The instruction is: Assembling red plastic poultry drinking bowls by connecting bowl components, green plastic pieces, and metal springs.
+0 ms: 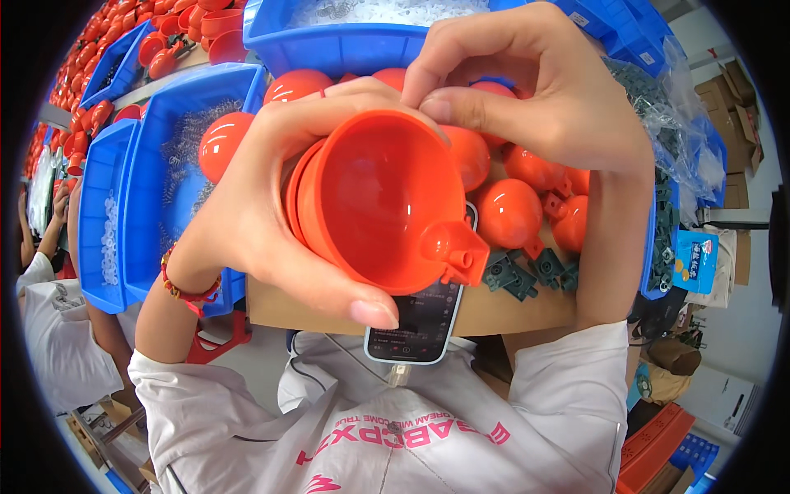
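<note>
My left hand (259, 193) is wrapped round a round orange plastic cup (370, 198), its open mouth facing up at me and a small lug with a square end on its right side. A second orange rim shows behind the cup's left edge; I cannot tell if it is a separate piece. Thumb and index finger of my right hand (559, 107) are pinched together at the cup's far edge, beside my left fingers. Whatever they hold, if anything, is too small or hidden. Beneath lie several glossy orange round shells (508, 214) and dark green plastic parts (512, 276).
A phone (407, 329) with a cable lies at the table's near edge (309, 313). Blue bins stand around: one with small white parts (378, 10) at the back, one with metal springs (185, 156) at left. Dark green parts (638, 90) under clear plastic are at right.
</note>
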Action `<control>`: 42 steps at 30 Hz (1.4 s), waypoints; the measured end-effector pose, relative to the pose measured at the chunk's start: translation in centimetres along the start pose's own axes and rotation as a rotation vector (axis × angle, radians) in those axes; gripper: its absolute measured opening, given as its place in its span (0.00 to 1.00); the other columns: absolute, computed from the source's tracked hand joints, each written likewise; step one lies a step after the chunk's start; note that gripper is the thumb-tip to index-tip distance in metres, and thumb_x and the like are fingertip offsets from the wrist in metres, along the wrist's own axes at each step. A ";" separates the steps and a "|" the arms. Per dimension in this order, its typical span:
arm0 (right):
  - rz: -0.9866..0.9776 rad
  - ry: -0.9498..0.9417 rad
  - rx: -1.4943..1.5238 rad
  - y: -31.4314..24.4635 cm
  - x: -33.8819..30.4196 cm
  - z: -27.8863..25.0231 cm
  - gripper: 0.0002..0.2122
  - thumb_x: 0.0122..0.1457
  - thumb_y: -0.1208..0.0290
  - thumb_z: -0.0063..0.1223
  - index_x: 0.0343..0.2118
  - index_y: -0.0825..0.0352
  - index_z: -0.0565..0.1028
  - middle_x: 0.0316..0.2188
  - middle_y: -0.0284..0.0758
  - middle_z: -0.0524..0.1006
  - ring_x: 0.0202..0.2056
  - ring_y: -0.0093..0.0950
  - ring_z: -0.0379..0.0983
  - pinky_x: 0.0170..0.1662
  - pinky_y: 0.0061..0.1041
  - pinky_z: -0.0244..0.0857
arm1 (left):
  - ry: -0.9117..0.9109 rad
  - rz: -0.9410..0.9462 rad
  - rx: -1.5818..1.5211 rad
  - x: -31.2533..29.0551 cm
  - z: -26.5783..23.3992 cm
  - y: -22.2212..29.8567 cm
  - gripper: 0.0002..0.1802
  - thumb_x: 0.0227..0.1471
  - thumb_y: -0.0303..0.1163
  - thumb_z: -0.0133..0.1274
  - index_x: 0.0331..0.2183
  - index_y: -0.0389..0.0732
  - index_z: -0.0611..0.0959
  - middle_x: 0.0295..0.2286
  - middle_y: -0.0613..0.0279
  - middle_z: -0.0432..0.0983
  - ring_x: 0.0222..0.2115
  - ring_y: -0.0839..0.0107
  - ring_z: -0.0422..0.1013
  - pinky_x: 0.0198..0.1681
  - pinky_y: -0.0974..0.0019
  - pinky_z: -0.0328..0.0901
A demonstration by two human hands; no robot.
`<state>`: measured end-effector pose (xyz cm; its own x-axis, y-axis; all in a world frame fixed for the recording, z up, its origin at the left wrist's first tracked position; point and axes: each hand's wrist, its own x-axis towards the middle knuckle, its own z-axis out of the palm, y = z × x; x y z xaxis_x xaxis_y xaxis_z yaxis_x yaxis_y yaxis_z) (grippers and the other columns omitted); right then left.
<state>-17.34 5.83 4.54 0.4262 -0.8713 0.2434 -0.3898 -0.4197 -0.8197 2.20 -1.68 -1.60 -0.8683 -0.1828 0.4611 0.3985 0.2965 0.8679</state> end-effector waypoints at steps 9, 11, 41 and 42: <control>0.221 -0.037 0.053 0.1 -0.2 0.0 0.04 0.50 0.78 0.52 0.28 0.73 0.74 0.26 0.34 0.75 0.32 0.20 0.70 0.39 0.19 0.63 | -0.087 -0.081 0.061 0.6 -0.1 0.7 0.48 0.10 0.52 0.71 0.37 0.31 0.76 0.35 0.58 0.69 0.38 0.69 0.65 0.41 0.67 0.60; 0.265 -0.048 0.066 -0.1 -0.2 -0.1 0.04 0.49 0.80 0.53 0.28 0.73 0.74 0.28 0.34 0.75 0.33 0.20 0.69 0.40 0.20 0.63 | -0.092 -0.130 0.094 0.4 -0.1 0.8 0.47 0.11 0.51 0.71 0.37 0.31 0.76 0.35 0.58 0.69 0.38 0.68 0.65 0.42 0.67 0.60; 0.042 0.186 -0.086 -4.3 -2.2 -0.8 0.05 0.42 0.82 0.58 0.25 0.73 0.77 0.24 0.38 0.76 0.29 0.26 0.73 0.32 0.19 0.67 | 0.336 0.340 0.749 -0.2 -0.7 1.3 0.48 0.17 0.54 0.70 0.39 0.31 0.74 0.40 0.49 0.65 0.40 0.60 0.68 0.42 0.63 0.65; 0.041 0.190 -0.092 -4.2 -2.2 -0.8 0.05 0.41 0.82 0.58 0.25 0.73 0.77 0.24 0.38 0.76 0.27 0.25 0.73 0.31 0.18 0.67 | 0.351 0.359 0.744 -0.2 -0.7 1.2 0.48 0.17 0.55 0.70 0.39 0.31 0.74 0.40 0.48 0.65 0.40 0.60 0.68 0.42 0.63 0.65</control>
<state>-17.25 9.28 7.87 0.2506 -0.9166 0.3116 -0.4803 -0.3972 -0.7820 3.08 -1.93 -0.54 -0.5393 -0.2023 0.8174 0.2277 0.8995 0.3729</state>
